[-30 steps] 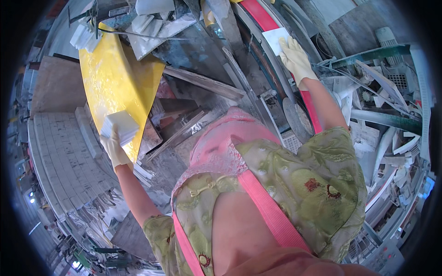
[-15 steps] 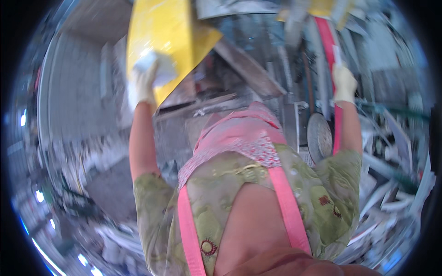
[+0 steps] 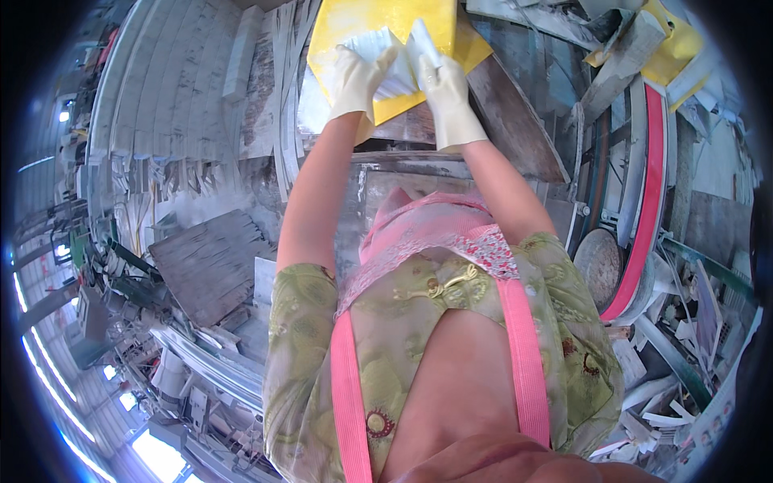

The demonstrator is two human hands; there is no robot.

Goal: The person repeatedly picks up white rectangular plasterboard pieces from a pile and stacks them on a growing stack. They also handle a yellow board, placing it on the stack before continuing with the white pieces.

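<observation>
Up at twelve o'clock, both gloved hands are gripping a white piece (image 3: 400, 60) against the yellow board (image 3: 378, 24): left hand (image 3: 358, 76) fingers curled over it, right hand (image 3: 444, 92) closed alongside. Slick gloves could let it slip onto the debris below.

Bright daylight overall, strongest top centre. Glare washing out yellow board (image 3: 378, 32). Small blown-out light patches along dark lower-left rim. Heavy fisheye bending, black vignette at edges. Slight softness throughout, periphery smeared and blurred.
</observation>
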